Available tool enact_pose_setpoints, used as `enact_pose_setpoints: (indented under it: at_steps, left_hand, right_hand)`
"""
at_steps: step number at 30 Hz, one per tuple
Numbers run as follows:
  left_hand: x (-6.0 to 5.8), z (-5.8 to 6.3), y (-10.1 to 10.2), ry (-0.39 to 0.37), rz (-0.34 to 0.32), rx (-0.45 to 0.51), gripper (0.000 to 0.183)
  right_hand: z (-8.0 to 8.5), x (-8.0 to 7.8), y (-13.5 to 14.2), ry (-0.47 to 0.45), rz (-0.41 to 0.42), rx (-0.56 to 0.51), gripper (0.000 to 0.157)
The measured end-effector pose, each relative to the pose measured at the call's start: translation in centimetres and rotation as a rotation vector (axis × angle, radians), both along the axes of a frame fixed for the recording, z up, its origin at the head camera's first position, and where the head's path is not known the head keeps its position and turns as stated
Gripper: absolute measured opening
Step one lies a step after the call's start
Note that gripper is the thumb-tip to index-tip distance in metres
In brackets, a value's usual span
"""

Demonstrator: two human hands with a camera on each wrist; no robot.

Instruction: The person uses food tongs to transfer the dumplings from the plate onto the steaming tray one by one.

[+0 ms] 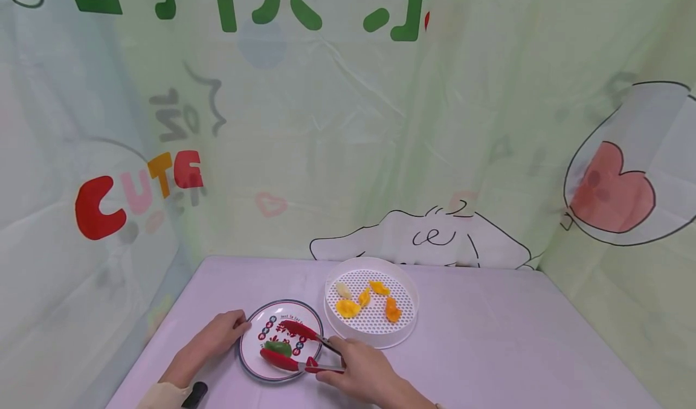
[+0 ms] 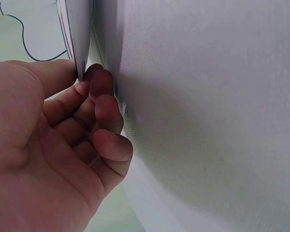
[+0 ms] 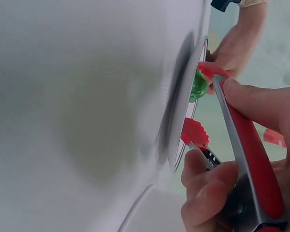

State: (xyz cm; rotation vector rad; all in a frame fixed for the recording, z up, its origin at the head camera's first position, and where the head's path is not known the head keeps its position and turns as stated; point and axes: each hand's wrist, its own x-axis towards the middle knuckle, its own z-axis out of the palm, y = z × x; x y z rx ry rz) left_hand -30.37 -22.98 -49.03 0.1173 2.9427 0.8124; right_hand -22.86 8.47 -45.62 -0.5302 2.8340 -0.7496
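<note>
My left hand (image 1: 222,330) pinches the rim of a white plate (image 1: 253,351) with a dark edge and printed pattern; the left wrist view shows thumb and fingers on either side of the rim. On the plate lies a green dumpling-like piece (image 1: 278,348). My right hand (image 1: 365,370) grips a pair of tongs (image 1: 284,361) with red tips and metal arms. Those tips are spread over the plate, the nearer one right beside the green piece. In the right wrist view, my thumb presses one red-and-metal handle (image 3: 253,159) and the fingers curl at the other.
Behind the plate to the right stands a round white steamer tray (image 1: 375,339) with a perforated base. It holds several dumpling-like pieces, among them a yellow one (image 1: 348,308), an orange one (image 1: 393,310) and a whitish one (image 1: 343,289). Printed curtains (image 1: 348,125) surround the pale lilac table (image 1: 489,348).
</note>
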Motion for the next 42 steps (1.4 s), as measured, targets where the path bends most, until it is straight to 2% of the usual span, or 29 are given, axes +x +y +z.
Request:
enact_pose_setpoints:
  at_steps: [15,21,29,42]
  left_hand:
    - [-0.2,-0.2,-0.1,0.015,-0.018,-0.009,0.012]
    - [-0.3,-0.4,-0.1,0.019,-0.016,-0.008,0.012]
    - [-0.4,-0.5,-0.2,0.009,-0.009,-0.009,0.012]
    - [-0.5,-0.6,-0.2,-0.012,-0.004,-0.004,0.012]
  right_hand:
    - [-0.3,0.2,-0.2,0.040,0.042,0.005,0.047]
    - [-0.3,0.3,-0.2,0.026,0.042,0.004,0.044]
    - [0.4,0.6,-0.1,0.018,0.036,-0.014,0.047]
    - [2.2,0.8,0.8,0.115,-0.003,-0.048,0.050]
